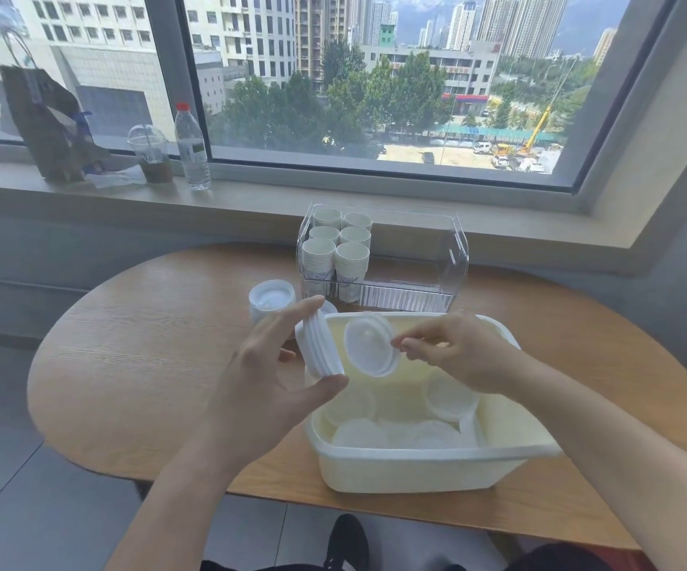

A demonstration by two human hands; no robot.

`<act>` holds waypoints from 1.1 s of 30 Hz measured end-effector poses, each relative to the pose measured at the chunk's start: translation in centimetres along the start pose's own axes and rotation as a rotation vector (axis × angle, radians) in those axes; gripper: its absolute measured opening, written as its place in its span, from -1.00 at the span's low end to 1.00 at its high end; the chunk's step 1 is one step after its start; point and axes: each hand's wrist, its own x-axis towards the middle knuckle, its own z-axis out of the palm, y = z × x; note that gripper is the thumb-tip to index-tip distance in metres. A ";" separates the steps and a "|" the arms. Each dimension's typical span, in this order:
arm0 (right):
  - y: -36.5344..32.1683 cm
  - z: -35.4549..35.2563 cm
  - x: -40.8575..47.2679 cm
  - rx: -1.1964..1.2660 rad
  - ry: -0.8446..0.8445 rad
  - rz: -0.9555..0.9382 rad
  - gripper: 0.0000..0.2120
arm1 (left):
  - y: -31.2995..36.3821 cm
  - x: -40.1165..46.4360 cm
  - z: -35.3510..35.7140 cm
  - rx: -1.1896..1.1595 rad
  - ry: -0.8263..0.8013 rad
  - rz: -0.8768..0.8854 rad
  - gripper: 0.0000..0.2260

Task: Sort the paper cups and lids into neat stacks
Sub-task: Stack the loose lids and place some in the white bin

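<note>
My left hand (275,364) holds a short stack of white lids (320,348) on edge, gripped between fingertip above and thumb below. Just to its right, my right hand (453,352) pinches a single white lid (368,344) by its rim above the cream plastic tub (415,467). Several loose lids (399,430) lie on the tub's bottom. Another stack of lids (271,300) stands on the wooden table (148,344) behind my left hand. Stacks of paper cups (335,257) fill the left end of a clear plastic organiser (453,261).
On the windowsill stand a water bottle (192,148), a domed plastic drink cup (150,154) and a brown paper bag (45,125). The right part of the organiser holds nothing. A dark shoe (345,541) shows below the table edge.
</note>
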 end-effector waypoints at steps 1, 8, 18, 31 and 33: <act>-0.4 -0.3 -0.5 0.090 0.002 -0.023 -0.85 | 0.1 0.0 0.2 -0.005 -0.001 0.003 -0.28; -2.5 0.1 -2.4 0.292 -0.064 -0.117 -0.76 | 1.3 -0.1 1.8 -0.020 -0.036 0.058 -0.28; -3.7 1.0 -2.9 0.397 -0.129 -0.136 -0.54 | 2.0 -0.2 2.2 -0.012 -0.068 0.127 -0.27; -3.4 1.3 -2.3 0.411 -0.126 -0.248 -0.44 | 2.1 -0.2 1.8 -0.032 -0.073 0.196 -0.24; -3.4 1.8 -2.1 0.397 -0.095 -0.254 -0.47 | 2.1 -0.1 1.7 -0.017 -0.062 0.201 -0.25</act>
